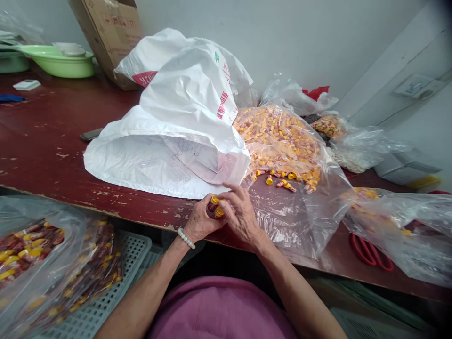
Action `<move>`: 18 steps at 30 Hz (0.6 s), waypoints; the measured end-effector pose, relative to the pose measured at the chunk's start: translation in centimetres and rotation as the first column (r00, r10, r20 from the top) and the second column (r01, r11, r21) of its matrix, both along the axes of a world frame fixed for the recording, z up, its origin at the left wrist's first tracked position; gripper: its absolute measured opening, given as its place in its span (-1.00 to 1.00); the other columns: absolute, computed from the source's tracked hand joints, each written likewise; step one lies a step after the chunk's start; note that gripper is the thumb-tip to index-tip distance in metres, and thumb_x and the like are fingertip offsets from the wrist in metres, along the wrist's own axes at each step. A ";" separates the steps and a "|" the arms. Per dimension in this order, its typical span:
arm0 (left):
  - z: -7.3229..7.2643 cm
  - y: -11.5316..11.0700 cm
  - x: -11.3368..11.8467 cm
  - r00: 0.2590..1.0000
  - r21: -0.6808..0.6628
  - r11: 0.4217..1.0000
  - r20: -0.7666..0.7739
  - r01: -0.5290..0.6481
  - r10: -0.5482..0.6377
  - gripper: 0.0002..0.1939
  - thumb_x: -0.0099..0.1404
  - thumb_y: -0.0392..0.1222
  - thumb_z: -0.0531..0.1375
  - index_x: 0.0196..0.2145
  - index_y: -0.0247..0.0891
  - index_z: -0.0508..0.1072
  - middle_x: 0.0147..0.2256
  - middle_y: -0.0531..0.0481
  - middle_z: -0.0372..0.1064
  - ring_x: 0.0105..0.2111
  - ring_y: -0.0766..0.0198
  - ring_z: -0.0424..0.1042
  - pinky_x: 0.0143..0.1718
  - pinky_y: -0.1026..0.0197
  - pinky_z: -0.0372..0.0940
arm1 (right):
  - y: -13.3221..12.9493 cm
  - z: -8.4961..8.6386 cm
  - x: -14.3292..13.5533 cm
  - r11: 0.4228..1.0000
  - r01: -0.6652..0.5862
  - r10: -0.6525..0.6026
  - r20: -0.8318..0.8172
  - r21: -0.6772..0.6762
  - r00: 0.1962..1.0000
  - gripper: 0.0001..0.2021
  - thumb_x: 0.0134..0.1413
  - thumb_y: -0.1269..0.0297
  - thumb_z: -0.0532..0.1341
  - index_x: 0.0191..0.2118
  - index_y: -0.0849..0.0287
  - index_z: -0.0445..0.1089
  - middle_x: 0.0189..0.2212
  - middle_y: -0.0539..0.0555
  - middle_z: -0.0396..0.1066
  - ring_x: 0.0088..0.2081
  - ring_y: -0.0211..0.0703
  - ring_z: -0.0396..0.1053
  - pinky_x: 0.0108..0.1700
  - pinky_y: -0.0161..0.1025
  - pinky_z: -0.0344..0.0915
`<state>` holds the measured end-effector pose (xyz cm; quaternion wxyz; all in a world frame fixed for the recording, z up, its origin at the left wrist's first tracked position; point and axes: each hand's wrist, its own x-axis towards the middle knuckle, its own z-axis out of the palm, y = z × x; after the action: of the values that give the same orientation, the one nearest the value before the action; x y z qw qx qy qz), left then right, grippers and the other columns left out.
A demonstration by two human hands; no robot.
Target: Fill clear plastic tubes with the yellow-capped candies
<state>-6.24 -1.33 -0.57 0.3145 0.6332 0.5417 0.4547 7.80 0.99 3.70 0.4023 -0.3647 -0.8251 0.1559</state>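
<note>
Yellow caps (pixel 219 211) top the tubes (pixel 211 209) your left grip (pixel 202 221) clasps at the bench's (pixel 45 155) near edge; I cannot tell whether your right grip (pixel 242 215) pinches one. Loose pieces (pixel 270 180) seemingly remain.

On the table (pixel 45 141), a sack (pixel 183 94) lies mid-frame, left of a bag (pixel 330 212) of capped tubes (pixel 282 136). A basin (pixel 68 67) stands upper left, scissors (pixel 370 253) lower right.

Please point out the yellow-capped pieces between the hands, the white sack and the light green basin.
Yellow-capped pieces (pixel 219 211): head view, on one yellow cap.
White sack (pixel 173 115): head view, on the outer fabric above its opening.
Light green basin (pixel 68 69): head view, on its outer wall.
</note>
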 end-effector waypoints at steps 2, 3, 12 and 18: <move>0.1 0.0 0.0 1.000 -0.017 1.000 0.017 0.011 -0.010 -0.62 -0.08 -0.19 0.31 -0.30 -0.27 0.26 -0.44 0.10 0.30 -0.47 0.36 0.28 -0.44 0.32 0.22 | -0.1 0.4 0.2 0.997 0.081 -0.082 -0.072 -0.021 0.994 -0.76 0.24 0.24 -0.01 -0.17 0.10 0.38 0.03 0.12 0.24 0.07 -0.09 0.19 0.11 -0.06 0.12; 0.2 0.0 0.1 1.000 -0.022 1.000 0.020 0.013 -0.012 -0.61 -0.08 -0.18 0.31 -0.30 -0.27 0.27 -0.43 0.09 0.31 -0.47 0.36 0.28 -0.43 0.32 0.22 | -0.2 0.5 0.2 0.995 0.099 -0.100 -0.077 -0.023 0.992 -0.75 0.25 0.22 -0.02 -0.16 0.10 0.38 0.06 0.12 0.21 0.08 -0.09 0.17 0.12 -0.05 0.11; 0.2 0.1 0.1 0.999 -0.073 0.997 0.032 -0.023 0.026 -0.60 -0.15 -0.25 0.31 -0.31 -0.28 0.29 -0.43 0.07 0.37 -0.45 0.32 0.37 -0.41 0.29 0.32 | 2.8 0.6 3.9 0.985 0.172 -0.171 0.100 -0.002 0.980 -0.69 0.28 0.19 -0.09 -0.07 0.11 0.34 0.05 0.12 0.22 0.05 -0.15 0.19 0.07 -0.13 0.17; 0.5 0.0 0.5 0.996 -0.080 0.996 0.073 -0.045 0.051 -0.60 -0.15 -0.29 0.30 -0.31 -0.28 0.29 -0.39 0.02 0.41 -0.43 0.31 0.43 -0.43 0.30 0.36 | 9.7 -1.9 14.1 0.603 0.797 -0.718 0.446 0.017 0.534 -0.62 0.05 0.47 0.01 0.00 0.30 0.32 0.00 0.35 0.25 0.05 0.18 0.15 0.00 0.13 0.12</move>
<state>-5.72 -1.29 -0.05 0.3482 0.5895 0.5620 0.4640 21.88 10.67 1.80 0.2113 -0.7473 -0.6289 -0.0374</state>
